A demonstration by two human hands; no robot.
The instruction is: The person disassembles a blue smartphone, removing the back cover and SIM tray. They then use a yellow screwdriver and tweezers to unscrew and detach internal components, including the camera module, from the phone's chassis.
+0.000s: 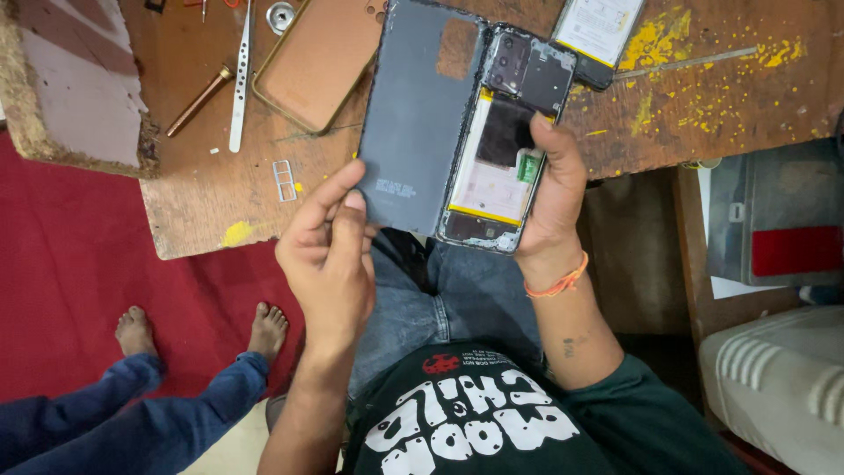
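Note:
My right hand [552, 198] grips an opened phone [508, 141], its back off, with the battery and dark circuit boards showing. My left hand [327, 251] pinches the lower edge of the grey back cover [413, 114], which is swung open to the left of the phone and still meets it along one long side. Both are held above the wooden table's [202, 198] front edge, over my lap.
On the table lie an orange phone case [318, 60], metal tweezers [240, 79], a copper-coloured rod [198, 102], a small SIM tray [284, 180] and another phone [600, 35]. Another person's bare feet [202, 330] rest on the red floor at left. A white ribbed box [778, 378] stands at right.

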